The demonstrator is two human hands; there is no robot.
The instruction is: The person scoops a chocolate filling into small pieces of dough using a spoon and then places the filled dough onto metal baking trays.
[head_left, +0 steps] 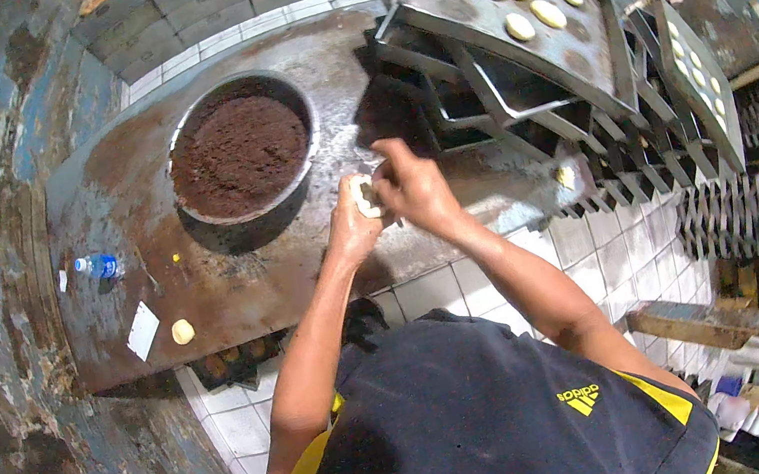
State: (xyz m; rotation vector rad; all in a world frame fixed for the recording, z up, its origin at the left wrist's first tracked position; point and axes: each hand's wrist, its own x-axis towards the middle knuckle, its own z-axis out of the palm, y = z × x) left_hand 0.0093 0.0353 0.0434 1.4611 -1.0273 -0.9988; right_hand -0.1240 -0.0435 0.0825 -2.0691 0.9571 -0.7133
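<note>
A small piece of pale dough (365,196) sits in my left hand (355,224), whose fingers cup it over the near edge of the table. Right beside it, my right hand (416,192) is bent in against the dough, its fingers curled and one digit sticking up. What those fingers pinch, if anything, is hidden behind the hand. Ahead and to the left stands a large round metal basin (317,136) with dark brown crumbly filling (241,152). To the right, a metal tray (471,9) carries several flattened round dough pieces (520,26).
The tray rests on stacked metal trays (518,101) at the table's right end; another tray of dough (690,70) leans beyond. On the left lie a bottle (96,267), a white card (142,331) and a dough ball (182,332). Filled boxes (202,9) line the far wall.
</note>
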